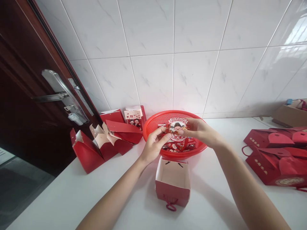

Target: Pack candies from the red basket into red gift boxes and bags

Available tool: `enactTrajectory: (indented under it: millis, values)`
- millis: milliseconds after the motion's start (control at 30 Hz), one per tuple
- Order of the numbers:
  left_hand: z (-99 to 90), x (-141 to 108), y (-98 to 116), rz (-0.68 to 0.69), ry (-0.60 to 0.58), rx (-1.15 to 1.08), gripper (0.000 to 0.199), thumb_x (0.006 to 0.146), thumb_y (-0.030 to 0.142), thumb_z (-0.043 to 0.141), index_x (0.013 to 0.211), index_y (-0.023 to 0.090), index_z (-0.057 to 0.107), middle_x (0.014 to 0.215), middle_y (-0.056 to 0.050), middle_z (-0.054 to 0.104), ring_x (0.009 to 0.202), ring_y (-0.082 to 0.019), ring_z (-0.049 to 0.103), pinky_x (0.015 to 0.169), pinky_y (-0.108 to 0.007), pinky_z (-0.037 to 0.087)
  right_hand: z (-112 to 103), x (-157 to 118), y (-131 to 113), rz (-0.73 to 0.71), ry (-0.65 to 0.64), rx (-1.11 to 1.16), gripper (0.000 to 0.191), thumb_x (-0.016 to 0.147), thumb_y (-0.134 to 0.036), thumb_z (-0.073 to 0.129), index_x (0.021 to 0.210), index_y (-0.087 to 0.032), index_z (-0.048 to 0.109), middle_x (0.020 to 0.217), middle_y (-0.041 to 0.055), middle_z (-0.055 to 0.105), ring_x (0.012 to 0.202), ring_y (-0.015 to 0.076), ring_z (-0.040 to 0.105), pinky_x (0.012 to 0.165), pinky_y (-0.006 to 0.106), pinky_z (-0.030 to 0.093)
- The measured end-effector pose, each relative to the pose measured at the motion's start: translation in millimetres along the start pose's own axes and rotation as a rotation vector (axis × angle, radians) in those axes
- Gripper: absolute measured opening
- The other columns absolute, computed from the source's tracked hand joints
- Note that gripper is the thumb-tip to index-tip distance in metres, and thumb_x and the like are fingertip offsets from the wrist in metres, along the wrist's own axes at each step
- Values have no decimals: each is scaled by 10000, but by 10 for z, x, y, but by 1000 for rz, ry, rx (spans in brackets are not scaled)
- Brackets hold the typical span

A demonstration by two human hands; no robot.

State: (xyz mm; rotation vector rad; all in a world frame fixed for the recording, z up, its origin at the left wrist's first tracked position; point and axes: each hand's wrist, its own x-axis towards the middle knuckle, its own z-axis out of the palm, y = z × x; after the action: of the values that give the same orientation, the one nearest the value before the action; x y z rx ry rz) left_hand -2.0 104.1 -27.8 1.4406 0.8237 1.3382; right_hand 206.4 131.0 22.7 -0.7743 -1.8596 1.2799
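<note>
Between my two hands, over the red basket (150, 148), is a white and red printed packet (177, 127) with a cartoon figure. My left hand (154, 143) pinches its left edge, thumb and fingers closed. On the other side my right hand (202, 131) grips the right edge, its thumb on the front. Small red wrapped pieces (176, 147) lie in the basket below. Just in front of the basket stands a small red box (171, 191) with a white inside, its top open and a cord handle hanging down its near side.
Several open red boxes (88, 153) stand at the left, with a printed box (134, 116) behind them. Closed red boxes (275, 166) sit at the right near a cardboard box (290, 113). The tiled wall (153, 80) bounds the white table (134, 198); a door (24, 80) is at the left.
</note>
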Motion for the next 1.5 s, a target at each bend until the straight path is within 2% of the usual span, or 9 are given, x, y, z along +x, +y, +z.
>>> enactTrajectory:
  millis: [133, 267, 400, 600, 767, 967, 1167, 1367, 1500]
  values:
    - [-6, 6, -24, 9, 40, 15, 332, 849, 442, 770, 1052, 182, 733, 1110, -59, 737, 1037, -222, 672, 898, -318, 571, -1, 20, 32, 25, 1, 32, 324, 765, -432, 840, 934, -181, 724, 940, 54, 753, 872, 226, 696, 760, 367, 559]
    - [-19, -1, -33, -28, 66, 15, 549, 819, 470, 792, 1292, 231, 649, 1187, -78, 734, 1038, -255, 697, 794, -335, 610, 9, 23, 27, 28, -9, 58, 351, 754, -424, 843, 975, -175, 731, 972, 66, 758, 916, 240, 703, 800, 378, 568]
    - [-24, -4, -24, -5, 78, 2, 668, 826, 430, 798, 1422, 260, 547, 1225, -83, 727, 1156, -265, 683, 947, -371, 584, 11, 8, 25, 34, 22, 13, 314, 766, -432, 837, 905, -180, 712, 913, 45, 746, 857, 223, 698, 760, 366, 565]
    - [-65, 18, 94, 70, 2, 20, 465, 802, 390, 823, 1214, 208, 703, 1183, -83, 755, 1154, -274, 683, 974, -374, 573, 25, -11, -12, 8, 20, 73, 373, 790, -479, 815, 986, -173, 733, 978, 81, 764, 902, 247, 714, 789, 388, 588]
    - [-201, 19, 316, 116, 34, 25, 353, 792, 361, 829, 1096, 195, 764, 1089, -74, 786, 1035, -259, 722, 894, -354, 595, 49, -127, -225, -79, 174, 86, 319, 798, -440, 814, 984, -189, 755, 952, 85, 775, 865, 242, 722, 758, 376, 605]
    - [-400, 15, 544, 216, 151, 83, 181, 795, 308, 792, 929, 186, 775, 922, -28, 762, 867, -186, 704, 789, -279, 579, 253, -383, -490, -103, -101, -413, 168, 872, -302, 698, 1025, -238, 724, 860, 41, 730, 721, 194, 646, 615, 321, 519]
    - [-459, -63, 668, 253, 163, 209, 230, 777, 321, 801, 952, 172, 776, 924, -37, 735, 838, -190, 683, 736, -282, 573, 498, -479, -469, -48, -320, -848, 197, 942, -160, 514, 925, -246, 690, 642, 11, 638, 555, 157, 532, 524, 288, 318]
    - [-380, -97, 709, 233, 101, 203, 191, 788, 308, 783, 921, 171, 771, 891, -34, 735, 831, -191, 678, 737, -280, 562, 621, -414, -428, 72, -471, -1015, 251, 891, -92, 549, 1023, -246, 698, 713, 5, 684, 603, 165, 567, 513, 283, 267]
    - [-344, -106, 718, 229, 56, 216, 171, 801, 292, 774, 927, 177, 770, 895, -31, 734, 842, -184, 672, 749, -272, 551, 661, -358, -388, 55, -485, -916, 340, 817, -1, 522, 960, -246, 710, 789, -4, 731, 641, 148, 612, 536, 268, 314]
